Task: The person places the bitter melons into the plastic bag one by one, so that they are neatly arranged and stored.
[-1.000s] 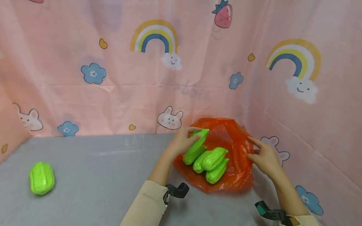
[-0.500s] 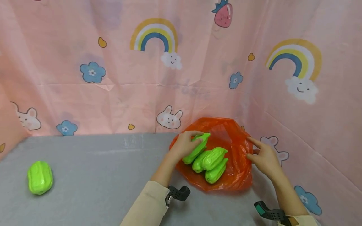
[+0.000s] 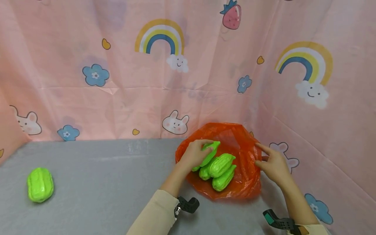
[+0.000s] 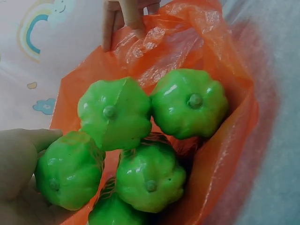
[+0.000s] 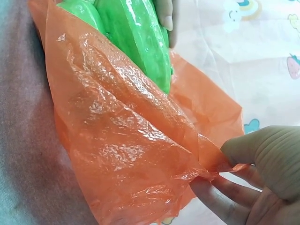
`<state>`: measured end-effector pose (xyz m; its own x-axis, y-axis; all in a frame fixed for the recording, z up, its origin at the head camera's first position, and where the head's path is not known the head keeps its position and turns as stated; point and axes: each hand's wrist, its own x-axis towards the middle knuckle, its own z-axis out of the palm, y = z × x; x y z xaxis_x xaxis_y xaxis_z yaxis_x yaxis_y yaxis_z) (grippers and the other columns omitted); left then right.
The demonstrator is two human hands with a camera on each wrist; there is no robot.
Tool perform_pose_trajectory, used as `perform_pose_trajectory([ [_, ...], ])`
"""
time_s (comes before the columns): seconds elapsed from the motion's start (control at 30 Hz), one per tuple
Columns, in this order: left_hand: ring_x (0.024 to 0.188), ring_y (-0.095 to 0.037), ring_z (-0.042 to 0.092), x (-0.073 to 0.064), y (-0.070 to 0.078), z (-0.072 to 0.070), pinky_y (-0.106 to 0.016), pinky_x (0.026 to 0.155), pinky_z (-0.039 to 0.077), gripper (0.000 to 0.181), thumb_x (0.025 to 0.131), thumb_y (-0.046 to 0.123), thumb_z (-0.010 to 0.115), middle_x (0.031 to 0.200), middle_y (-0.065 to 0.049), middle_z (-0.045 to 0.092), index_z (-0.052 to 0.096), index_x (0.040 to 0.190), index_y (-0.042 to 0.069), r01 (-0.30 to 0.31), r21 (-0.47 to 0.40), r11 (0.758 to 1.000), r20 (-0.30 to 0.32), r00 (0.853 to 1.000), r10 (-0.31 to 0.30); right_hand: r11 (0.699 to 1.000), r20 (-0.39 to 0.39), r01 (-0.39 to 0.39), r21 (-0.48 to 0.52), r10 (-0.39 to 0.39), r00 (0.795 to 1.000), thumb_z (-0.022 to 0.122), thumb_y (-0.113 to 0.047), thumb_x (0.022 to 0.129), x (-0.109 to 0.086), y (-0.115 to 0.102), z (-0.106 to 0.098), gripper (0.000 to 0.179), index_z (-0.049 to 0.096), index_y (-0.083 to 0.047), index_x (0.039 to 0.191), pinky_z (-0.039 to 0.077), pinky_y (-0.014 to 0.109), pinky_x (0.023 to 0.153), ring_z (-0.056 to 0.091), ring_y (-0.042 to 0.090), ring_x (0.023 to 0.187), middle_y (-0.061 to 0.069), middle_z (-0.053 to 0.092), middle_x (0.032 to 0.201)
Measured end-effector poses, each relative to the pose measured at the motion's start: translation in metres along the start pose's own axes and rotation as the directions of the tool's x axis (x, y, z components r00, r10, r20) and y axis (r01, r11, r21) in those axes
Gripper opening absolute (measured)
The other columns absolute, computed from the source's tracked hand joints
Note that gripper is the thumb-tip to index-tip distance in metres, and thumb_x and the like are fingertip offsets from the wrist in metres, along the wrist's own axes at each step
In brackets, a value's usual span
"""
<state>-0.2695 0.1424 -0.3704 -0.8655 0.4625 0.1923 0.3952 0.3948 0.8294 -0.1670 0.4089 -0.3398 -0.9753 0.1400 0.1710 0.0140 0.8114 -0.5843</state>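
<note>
In the head view my left hand (image 3: 194,153) grips a bright green ribbed bitter melon (image 3: 213,147) with a pointed tip, over the left side of an open red plastic bag (image 3: 246,182). Several more bitter melons (image 3: 221,164) lie together inside the bag. The left wrist view shows their stubby stem ends, with the held bitter melon (image 4: 70,171) against my thumb and palm. At the bag's right rim my right hand (image 3: 276,164) pinches the plastic. Up close in the right wrist view, that thumb and fingers (image 5: 239,150) hold a gathered fold of it.
One more green bitter melon (image 3: 40,185) lies apart on the grey tabletop (image 3: 111,186), far to the left. A pink patterned cloth (image 3: 132,101) hangs behind the table and along its right side, close to the bag.
My left hand has moved slightly down and to the right with the bitter melon, deeper into the bag. My right hand keeps its hold on the rim.
</note>
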Motion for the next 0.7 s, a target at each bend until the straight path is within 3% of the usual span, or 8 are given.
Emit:
perform_pose_trajectory([
  [0.27, 0.123, -0.021, 0.061, -0.0023, -0.0003, 0.0057, -0.044, 0.107, 0.051, 0.033, 0.102, 0.031, 0.059, 0.137, -0.001, 0.066, 0.067, 0.133, 0.022, -0.01, 0.1, 0.995, 0.025, 1.0, 0.007, 1.0, 0.003, 0.005, 0.009, -0.005, 1.0, 0.068, -0.01, 0.091, -0.0005, -0.0029, 0.0, 0.067, 0.041, 0.0, 0.152, 0.063, 0.043, 0.076, 0.065, 0.05, 0.113, 0.033, 0.049, 0.145],
  [0.47, 0.125, -0.022, 0.061, -0.003, -0.0023, 0.0062, -0.045, 0.107, 0.05, 0.033, 0.103, 0.029, 0.058, 0.137, -0.001, 0.066, 0.066, 0.134, 0.022, -0.004, 0.098, 0.995, 0.008, 1.0, 0.003, 1.0, 0.008, 0.006, 0.011, -0.007, 1.0, 0.068, -0.009, 0.092, -0.0003, -0.0034, 0.0008, 0.067, 0.041, 0.0, 0.153, 0.063, 0.042, 0.075, 0.066, 0.049, 0.113, 0.033, 0.049, 0.145],
  [0.6, 0.12, -0.02, 0.062, -0.0027, -0.0035, 0.0057, -0.043, 0.105, 0.052, 0.035, 0.103, 0.03, 0.058, 0.138, -0.002, 0.065, 0.066, 0.136, 0.022, -0.002, 0.098, 0.995, 0.019, 1.0, 0.0, 1.0, 0.012, 0.001, 0.012, -0.001, 1.0, 0.068, -0.01, 0.092, -0.0006, -0.0017, 0.0013, 0.067, 0.041, -0.001, 0.153, 0.063, 0.043, 0.076, 0.065, 0.049, 0.113, 0.033, 0.049, 0.145],
  [0.7, 0.103, -0.018, 0.063, -0.0018, -0.0028, 0.0038, -0.037, 0.092, 0.057, 0.036, 0.103, 0.03, 0.058, 0.139, -0.003, 0.065, 0.065, 0.136, 0.021, -0.01, 0.097, 0.995, 0.03, 1.0, 0.007, 1.0, 0.012, -0.004, 0.012, 0.004, 1.0, 0.067, -0.01, 0.092, -0.0008, -0.0013, 0.0014, 0.068, 0.04, -0.001, 0.153, 0.063, 0.044, 0.077, 0.065, 0.049, 0.114, 0.033, 0.049, 0.145],
])
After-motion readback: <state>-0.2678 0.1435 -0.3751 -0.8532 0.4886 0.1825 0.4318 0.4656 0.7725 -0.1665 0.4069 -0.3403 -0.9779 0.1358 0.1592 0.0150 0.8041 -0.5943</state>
